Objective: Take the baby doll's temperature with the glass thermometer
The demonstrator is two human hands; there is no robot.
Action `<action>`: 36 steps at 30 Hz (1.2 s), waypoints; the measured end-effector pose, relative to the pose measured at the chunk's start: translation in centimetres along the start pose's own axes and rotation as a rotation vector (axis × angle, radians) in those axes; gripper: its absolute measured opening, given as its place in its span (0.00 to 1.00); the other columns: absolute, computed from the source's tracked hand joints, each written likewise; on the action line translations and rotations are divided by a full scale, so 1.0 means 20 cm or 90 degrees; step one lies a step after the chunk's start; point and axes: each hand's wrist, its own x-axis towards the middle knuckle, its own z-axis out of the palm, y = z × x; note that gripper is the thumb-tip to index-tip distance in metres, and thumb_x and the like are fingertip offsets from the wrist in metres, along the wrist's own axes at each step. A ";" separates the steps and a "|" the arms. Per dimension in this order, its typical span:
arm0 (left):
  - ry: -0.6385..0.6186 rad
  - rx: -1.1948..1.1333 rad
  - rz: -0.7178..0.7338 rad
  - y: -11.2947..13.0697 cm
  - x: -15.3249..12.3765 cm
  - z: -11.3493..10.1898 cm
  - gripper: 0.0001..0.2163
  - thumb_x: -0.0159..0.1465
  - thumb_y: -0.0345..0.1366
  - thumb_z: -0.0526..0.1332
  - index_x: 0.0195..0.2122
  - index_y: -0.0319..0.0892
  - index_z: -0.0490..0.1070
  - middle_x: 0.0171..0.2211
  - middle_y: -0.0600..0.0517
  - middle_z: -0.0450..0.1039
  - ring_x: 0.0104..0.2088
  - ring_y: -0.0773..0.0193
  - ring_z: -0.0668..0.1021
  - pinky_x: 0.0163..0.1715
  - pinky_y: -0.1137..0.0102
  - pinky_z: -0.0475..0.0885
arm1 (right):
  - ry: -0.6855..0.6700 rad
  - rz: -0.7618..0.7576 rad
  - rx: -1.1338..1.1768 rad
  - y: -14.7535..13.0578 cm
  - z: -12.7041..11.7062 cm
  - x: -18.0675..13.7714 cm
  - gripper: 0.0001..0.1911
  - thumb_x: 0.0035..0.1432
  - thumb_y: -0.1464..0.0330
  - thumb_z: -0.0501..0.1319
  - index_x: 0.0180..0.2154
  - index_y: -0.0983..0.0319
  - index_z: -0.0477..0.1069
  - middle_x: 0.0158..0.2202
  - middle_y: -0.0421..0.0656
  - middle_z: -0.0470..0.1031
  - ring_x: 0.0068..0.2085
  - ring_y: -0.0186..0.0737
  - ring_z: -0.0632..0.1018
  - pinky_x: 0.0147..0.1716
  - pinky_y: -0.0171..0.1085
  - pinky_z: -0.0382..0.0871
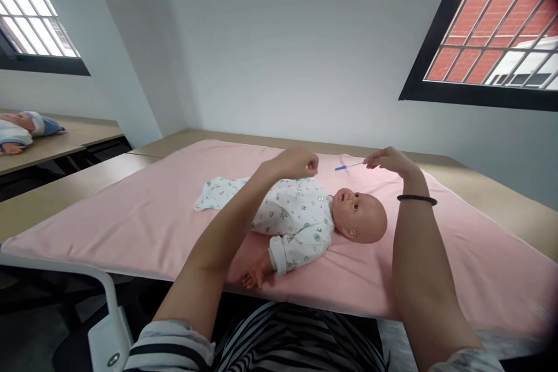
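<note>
- Where the view looks down past a striped top, a pink blanket (131,226) covers a wide wooden table (488,186) and stretches well beyond both hands on every side.
- Below the fingers of both hands lies a baby doll (305,215) on its back in a white printed sleepsuit, its bare head (361,215) beneath the right fingers and its body beneath the left.
- Raised above the doll's chest, the left hand (296,164) is curled almost into a fist; I cannot tell whether it holds anything.
- Raised above the doll's head, the right hand (390,160), with a dark bracelet (417,199) at the wrist, pinches the pale end of a thin stick between fingertips.
- That thin stick (349,166), blue at its far end, juts from the right fingertips toward the left hand, with a clear gap before the left knuckles.
- Far off to the left of the left fingers, a second doll (20,131) rests on another table.
- Risk, as a judgement: the pinch is light and at the very end, so the stick could slip and drop onto the doll's face, or its tip could poke the eye if lowered unsteadily.
</note>
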 end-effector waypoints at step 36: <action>-0.093 0.211 0.206 0.07 0.08 0.14 0.08 0.51 0.24 0.58 0.26 0.43 0.74 0.25 0.51 0.72 0.25 0.63 0.67 0.29 0.65 0.55 | -0.431 -0.122 -0.407 -0.55 0.42 -0.16 0.17 0.55 0.58 0.64 0.23 0.60 0.64 0.25 0.41 0.70 0.28 0.39 0.71 0.29 0.39 0.62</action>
